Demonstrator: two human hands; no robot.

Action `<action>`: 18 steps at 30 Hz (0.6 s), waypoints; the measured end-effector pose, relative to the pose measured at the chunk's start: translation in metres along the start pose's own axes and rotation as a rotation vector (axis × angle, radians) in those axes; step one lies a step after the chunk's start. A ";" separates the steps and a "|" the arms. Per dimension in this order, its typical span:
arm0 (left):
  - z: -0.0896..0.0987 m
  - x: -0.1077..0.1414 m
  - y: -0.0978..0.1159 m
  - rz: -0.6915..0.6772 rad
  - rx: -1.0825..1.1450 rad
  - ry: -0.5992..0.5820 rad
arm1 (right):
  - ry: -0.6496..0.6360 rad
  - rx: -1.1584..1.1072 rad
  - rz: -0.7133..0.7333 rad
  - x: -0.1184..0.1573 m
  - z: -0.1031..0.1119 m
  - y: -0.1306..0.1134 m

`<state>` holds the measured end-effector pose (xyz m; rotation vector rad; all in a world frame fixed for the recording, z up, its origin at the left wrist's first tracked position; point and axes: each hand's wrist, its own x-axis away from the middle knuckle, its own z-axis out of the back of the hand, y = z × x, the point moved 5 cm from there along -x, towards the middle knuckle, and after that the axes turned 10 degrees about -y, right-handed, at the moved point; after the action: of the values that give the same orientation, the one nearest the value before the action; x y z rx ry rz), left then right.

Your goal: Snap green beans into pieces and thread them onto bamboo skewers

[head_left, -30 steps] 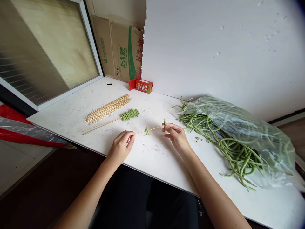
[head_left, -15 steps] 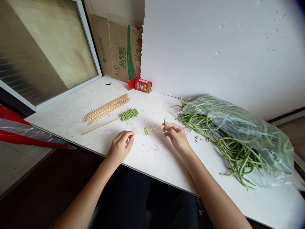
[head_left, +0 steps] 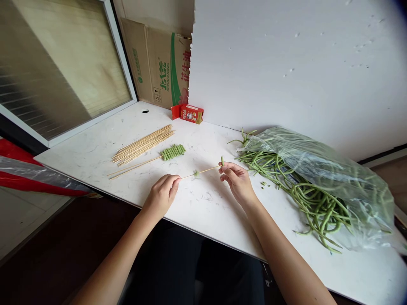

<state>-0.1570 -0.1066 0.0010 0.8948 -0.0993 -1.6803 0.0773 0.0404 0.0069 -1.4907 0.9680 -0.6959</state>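
Note:
Between my hands a thin wooden skewer (head_left: 208,170) runs above the white table. My left hand (head_left: 161,194) pinches its left end. At its other end my right hand (head_left: 237,180) is closed on a short green bean piece (head_left: 222,160), which stands upright at the skewer's tip. Partway along the skewer are a few bean pieces (head_left: 196,173), blurred. Behind my left hand lies a skewer filled with a row of cut bean pieces (head_left: 173,152), beside a bundle of bare skewers (head_left: 144,145).
Long green beans (head_left: 318,205) spill from a clear plastic bag (head_left: 333,169) on the right. Bean scraps (head_left: 264,184) lie near my right hand. A small red box (head_left: 190,114) and a cardboard box (head_left: 155,67) stand at the back, beside a white panel (head_left: 270,63).
The bean pieces on the skewer now look smeared by motion, where they showed clearly before. My right hand and its bean piece have shifted very slightly right.

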 end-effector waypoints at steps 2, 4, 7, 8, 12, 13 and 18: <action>0.001 -0.001 0.002 -0.027 -0.007 0.015 | 0.007 0.002 0.003 0.000 0.001 0.000; 0.001 -0.001 0.003 -0.042 -0.003 0.026 | -0.010 0.009 -0.005 0.001 0.000 0.001; 0.003 -0.001 0.003 -0.040 -0.016 0.056 | -0.032 -0.007 -0.020 0.002 -0.004 0.002; 0.003 -0.001 0.003 -0.035 -0.025 0.066 | -0.030 -0.023 -0.024 0.002 -0.004 0.002; 0.005 -0.002 0.004 -0.020 -0.056 0.080 | -0.016 -0.105 -0.044 0.002 -0.005 0.001; 0.005 -0.002 0.004 -0.016 -0.059 0.079 | -0.020 -0.118 -0.048 0.002 -0.005 0.000; 0.004 -0.002 0.004 -0.006 -0.061 0.073 | -0.043 -0.144 -0.053 0.002 -0.007 -0.003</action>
<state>-0.1563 -0.1077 0.0061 0.9104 0.0036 -1.6455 0.0727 0.0348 0.0112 -1.6560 0.9654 -0.6405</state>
